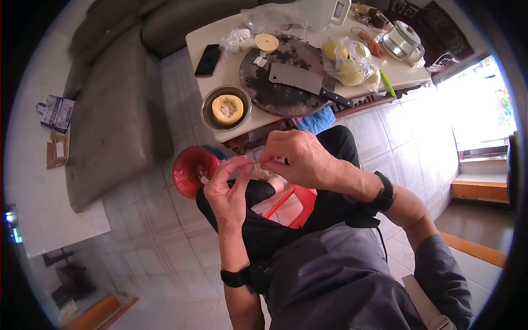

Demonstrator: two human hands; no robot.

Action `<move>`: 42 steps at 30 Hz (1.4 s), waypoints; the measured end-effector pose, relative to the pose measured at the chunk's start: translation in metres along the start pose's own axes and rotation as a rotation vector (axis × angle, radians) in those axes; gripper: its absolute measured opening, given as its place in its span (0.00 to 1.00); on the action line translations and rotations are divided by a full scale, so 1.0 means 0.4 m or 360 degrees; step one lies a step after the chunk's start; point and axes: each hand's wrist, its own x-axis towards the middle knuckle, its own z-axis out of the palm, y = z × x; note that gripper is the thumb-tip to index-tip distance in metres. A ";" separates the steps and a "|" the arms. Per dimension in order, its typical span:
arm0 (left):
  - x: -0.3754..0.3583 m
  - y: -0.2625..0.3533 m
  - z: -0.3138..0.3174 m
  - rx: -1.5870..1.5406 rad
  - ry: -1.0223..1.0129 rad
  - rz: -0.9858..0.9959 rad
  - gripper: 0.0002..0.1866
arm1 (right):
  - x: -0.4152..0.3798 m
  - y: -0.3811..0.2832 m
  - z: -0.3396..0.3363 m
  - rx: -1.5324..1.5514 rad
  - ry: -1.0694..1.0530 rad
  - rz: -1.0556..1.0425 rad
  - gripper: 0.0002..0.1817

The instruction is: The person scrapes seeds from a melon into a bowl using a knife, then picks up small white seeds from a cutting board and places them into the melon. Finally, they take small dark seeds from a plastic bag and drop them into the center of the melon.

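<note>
My left hand (228, 193) and my right hand (300, 157) meet above my lap, their fingertips almost touching. Both are closed in a pinch. Something small and thin seems to be between the fingertips, too small to name. A small pale piece shows by the curled fingers of my left hand. Just beyond that hand, a red bin (186, 175) stands on the floor with pale scraps inside. On the table, a metal bowl (206, 113) holds a hollowed yellow-skinned fruit half (227, 109) with seedy flesh showing.
A cleaver (297, 78) lies on a round dark cutting board (258, 91) beside a cut fruit slice (267, 42). A phone (208, 60), a plastic bag of fruit (349, 63), a green-handled tool (388, 83) and a metal kettle (401, 41) are on the table (193, 41).
</note>
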 end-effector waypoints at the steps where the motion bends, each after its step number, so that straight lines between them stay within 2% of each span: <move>1: -0.002 0.009 0.003 0.0066 0.0045 0.0024 0.07 | -0.002 -0.002 -0.003 0.0016 -0.0007 -0.0022 0.05; 5: -0.009 0.025 -0.013 0.0150 -0.0073 0.0030 0.08 | -0.008 -0.012 -0.017 0.0070 -0.0029 -0.0088 0.04; 7: -0.013 0.020 -0.018 0.0304 -0.0157 0.0274 0.07 | -0.010 -0.024 -0.019 0.0096 -0.0004 -0.0087 0.06; 10: -0.017 0.043 -0.007 0.0303 -0.0107 0.0354 0.06 | -0.011 -0.034 -0.026 0.0042 0.0027 -0.0194 0.06; 14: -0.021 0.058 -0.002 0.0144 -0.0109 0.0337 0.05 | -0.007 -0.047 -0.035 0.0075 0.0041 -0.0207 0.06; 20: -0.022 0.088 0.008 0.0074 -0.0112 0.0348 0.04 | 0.001 -0.051 -0.024 -0.0024 0.0116 -0.0497 0.06; 22: -0.023 0.103 0.008 0.0090 -0.0134 0.0216 0.04 | 0.000 -0.054 -0.028 -0.0031 0.0119 -0.0442 0.06; 26: -0.017 0.087 -0.002 0.0107 -0.0194 0.0316 0.05 | -0.006 -0.050 -0.031 -0.0045 0.0055 -0.0451 0.06; 32: -0.019 0.099 -0.002 0.0092 -0.0068 0.0252 0.07 | -0.010 -0.033 -0.068 -0.0039 0.0033 -0.0404 0.06; 34: -0.018 0.087 -0.003 0.0249 -0.0029 0.0366 0.07 | -0.009 -0.035 -0.070 0.0054 -0.0076 -0.0288 0.07; 42: -0.007 0.071 -0.022 0.0275 -0.0032 0.0454 0.07 | 0.016 -0.020 -0.054 0.0139 -0.0010 -0.0374 0.07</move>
